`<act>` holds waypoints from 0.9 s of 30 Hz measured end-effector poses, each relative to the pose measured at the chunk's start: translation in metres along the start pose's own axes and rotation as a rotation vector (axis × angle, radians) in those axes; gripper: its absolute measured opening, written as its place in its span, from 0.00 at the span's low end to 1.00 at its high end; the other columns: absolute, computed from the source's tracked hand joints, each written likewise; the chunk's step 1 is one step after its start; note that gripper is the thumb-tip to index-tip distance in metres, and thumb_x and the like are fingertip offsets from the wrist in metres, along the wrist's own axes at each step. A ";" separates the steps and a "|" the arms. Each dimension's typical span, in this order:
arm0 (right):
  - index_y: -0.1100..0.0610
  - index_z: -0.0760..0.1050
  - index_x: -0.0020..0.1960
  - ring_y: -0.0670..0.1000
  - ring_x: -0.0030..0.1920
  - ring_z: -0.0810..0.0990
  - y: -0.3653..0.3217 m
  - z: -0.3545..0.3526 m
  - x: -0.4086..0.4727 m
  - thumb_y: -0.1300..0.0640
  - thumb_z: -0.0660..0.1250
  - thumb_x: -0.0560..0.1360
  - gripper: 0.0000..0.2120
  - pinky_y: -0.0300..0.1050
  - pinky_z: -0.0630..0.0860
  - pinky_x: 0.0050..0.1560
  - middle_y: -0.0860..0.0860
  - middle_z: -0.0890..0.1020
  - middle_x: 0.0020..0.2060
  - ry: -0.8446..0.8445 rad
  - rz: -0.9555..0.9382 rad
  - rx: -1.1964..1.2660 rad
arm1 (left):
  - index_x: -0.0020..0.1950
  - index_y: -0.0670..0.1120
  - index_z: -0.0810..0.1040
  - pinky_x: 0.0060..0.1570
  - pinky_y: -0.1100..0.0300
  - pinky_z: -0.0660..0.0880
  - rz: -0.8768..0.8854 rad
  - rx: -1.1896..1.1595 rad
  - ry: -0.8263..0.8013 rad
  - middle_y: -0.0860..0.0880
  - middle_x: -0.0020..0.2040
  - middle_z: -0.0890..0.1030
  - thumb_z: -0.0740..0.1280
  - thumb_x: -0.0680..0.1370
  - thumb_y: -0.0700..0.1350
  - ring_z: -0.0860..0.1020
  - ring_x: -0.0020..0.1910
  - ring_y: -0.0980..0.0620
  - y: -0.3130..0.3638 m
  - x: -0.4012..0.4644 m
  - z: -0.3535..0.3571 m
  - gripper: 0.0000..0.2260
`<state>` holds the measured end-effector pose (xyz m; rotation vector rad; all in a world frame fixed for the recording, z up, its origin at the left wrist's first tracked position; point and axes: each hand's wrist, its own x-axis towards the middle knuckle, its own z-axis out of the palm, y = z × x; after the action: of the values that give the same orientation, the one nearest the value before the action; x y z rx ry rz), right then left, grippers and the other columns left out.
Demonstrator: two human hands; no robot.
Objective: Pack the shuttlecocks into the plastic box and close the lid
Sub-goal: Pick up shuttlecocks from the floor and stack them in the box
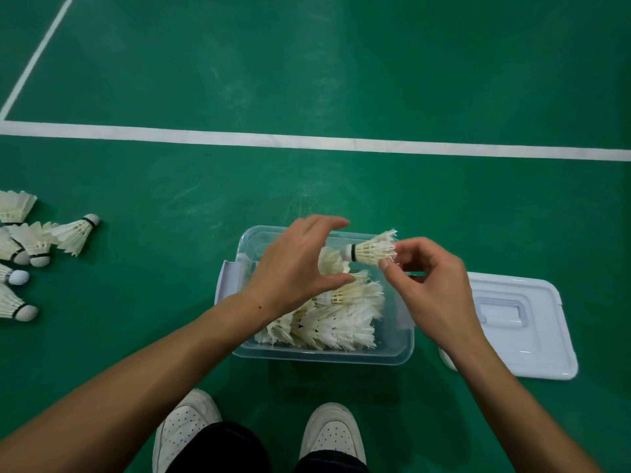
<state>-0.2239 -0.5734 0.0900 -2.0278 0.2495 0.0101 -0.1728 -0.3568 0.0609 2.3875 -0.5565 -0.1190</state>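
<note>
Two white shoes (pixel 259 435) stood nearest on the green floor (pixel 341 63), below both forearms. Above them, the right hand (pixel 433 288) made the grip: thumb and fingertips pinched the feather skirt of one shuttlecock (pixel 372 249), held level over the far side of the plastic box (pixel 324 355), its cork pointing left toward the other hand. That left hand (pixel 297 268) hovered just left of the grip, fingers and thumb spread in a wide curve, holding nothing. Under both hands the clear box was open and already held a packed stack of shuttlecocks (pixel 327 319) (feathers mostly toward the near wall). Right of the grip, just beside the box, the white lid (pixel 522 336) lay flat on the floor. Well to the left of the grip, loose shuttlecocks (pixel 41 240) lay scattered at the frame's edge. Beyond everything, a white court line (pixel 341 143) crossed the floor.
</note>
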 end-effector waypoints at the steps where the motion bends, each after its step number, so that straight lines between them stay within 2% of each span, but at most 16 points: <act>1: 0.48 0.82 0.50 0.46 0.45 0.84 0.002 -0.004 0.000 0.58 0.76 0.77 0.06 0.42 0.82 0.44 0.43 0.85 0.42 0.031 0.006 -0.020 | 0.76 0.54 0.71 0.60 0.56 0.77 -0.009 0.038 0.009 0.56 0.71 0.77 0.78 0.73 0.60 0.74 0.57 0.60 0.000 0.001 0.003 0.34; 4: 0.48 0.81 0.50 0.43 0.45 0.84 0.008 -0.009 -0.005 0.56 0.76 0.77 0.05 0.41 0.80 0.42 0.41 0.85 0.42 0.074 0.014 -0.135 | 0.71 0.53 0.76 0.49 0.50 0.83 0.013 0.112 0.050 0.57 0.68 0.80 0.77 0.74 0.60 0.82 0.49 0.55 -0.004 0.004 0.012 0.28; 6: 0.47 0.81 0.51 0.41 0.45 0.84 0.011 -0.006 -0.008 0.54 0.75 0.76 0.05 0.47 0.83 0.46 0.40 0.85 0.42 0.079 0.012 -0.225 | 0.64 0.51 0.80 0.36 0.51 0.82 0.075 0.153 0.121 0.56 0.62 0.84 0.78 0.74 0.59 0.79 0.34 0.55 -0.006 0.006 0.017 0.22; 8: 0.47 0.81 0.50 0.41 0.45 0.84 0.013 -0.001 -0.008 0.53 0.75 0.76 0.05 0.51 0.83 0.49 0.40 0.85 0.42 0.084 -0.004 -0.298 | 0.61 0.52 0.81 0.30 0.54 0.79 0.103 0.194 0.156 0.56 0.59 0.85 0.79 0.73 0.59 0.76 0.30 0.54 -0.007 0.005 0.021 0.21; 11: 0.48 0.81 0.50 0.44 0.44 0.84 0.013 0.011 -0.004 0.53 0.76 0.76 0.05 0.51 0.83 0.49 0.41 0.84 0.41 0.058 -0.047 -0.367 | 0.63 0.55 0.80 0.33 0.56 0.80 0.068 0.256 0.117 0.57 0.59 0.86 0.78 0.71 0.65 0.86 0.41 0.52 -0.010 0.001 0.025 0.25; 15: 0.51 0.82 0.51 0.44 0.41 0.84 0.012 0.024 0.005 0.54 0.76 0.76 0.05 0.50 0.84 0.48 0.42 0.84 0.40 -0.005 -0.022 -0.386 | 0.64 0.57 0.80 0.38 0.54 0.81 0.011 0.313 0.099 0.58 0.59 0.86 0.75 0.70 0.69 0.86 0.44 0.52 -0.013 -0.002 0.027 0.28; 17: 0.51 0.81 0.51 0.45 0.40 0.85 0.011 0.027 0.010 0.55 0.77 0.77 0.06 0.52 0.85 0.42 0.43 0.84 0.41 -0.031 0.049 -0.328 | 0.65 0.58 0.79 0.41 0.52 0.82 -0.008 0.310 0.077 0.59 0.61 0.85 0.74 0.71 0.70 0.86 0.46 0.53 -0.014 -0.003 0.026 0.27; 19: 0.53 0.81 0.52 0.48 0.36 0.86 0.008 0.030 0.013 0.58 0.77 0.77 0.07 0.48 0.85 0.32 0.47 0.83 0.43 -0.079 0.132 -0.242 | 0.66 0.58 0.78 0.41 0.52 0.82 -0.021 0.301 0.061 0.59 0.62 0.84 0.73 0.72 0.70 0.85 0.46 0.54 -0.016 -0.004 0.026 0.27; 21: 0.55 0.80 0.52 0.48 0.32 0.85 0.005 0.035 0.015 0.60 0.76 0.78 0.06 0.45 0.83 0.29 0.48 0.82 0.44 -0.105 0.154 -0.248 | 0.66 0.57 0.78 0.42 0.51 0.82 -0.028 0.295 0.056 0.59 0.62 0.84 0.74 0.73 0.69 0.85 0.46 0.54 -0.016 -0.004 0.026 0.26; 23: 0.55 0.80 0.50 0.49 0.31 0.85 0.005 0.040 0.018 0.61 0.76 0.78 0.06 0.50 0.85 0.34 0.48 0.83 0.42 -0.116 0.162 -0.296 | 0.65 0.57 0.79 0.42 0.52 0.82 -0.039 0.309 0.055 0.59 0.61 0.84 0.74 0.73 0.68 0.85 0.47 0.54 -0.013 -0.004 0.028 0.26; 25: 0.54 0.80 0.48 0.48 0.37 0.85 0.007 0.045 0.023 0.60 0.77 0.77 0.06 0.53 0.86 0.45 0.48 0.83 0.41 -0.121 0.171 -0.375 | 0.65 0.56 0.80 0.42 0.53 0.82 -0.044 0.325 0.044 0.59 0.59 0.85 0.73 0.73 0.69 0.85 0.47 0.54 -0.011 -0.002 0.031 0.26; 27: 0.54 0.81 0.49 0.49 0.43 0.84 0.008 0.050 0.026 0.60 0.77 0.76 0.06 0.53 0.84 0.50 0.48 0.84 0.42 -0.115 0.178 -0.418 | 0.65 0.56 0.81 0.41 0.55 0.82 -0.056 0.336 0.047 0.58 0.57 0.86 0.72 0.74 0.69 0.86 0.47 0.54 -0.009 0.000 0.034 0.25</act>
<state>-0.1946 -0.5373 0.0568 -2.4025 0.3785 0.3128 -0.1771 -0.3713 0.0293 2.7252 -0.5206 0.0071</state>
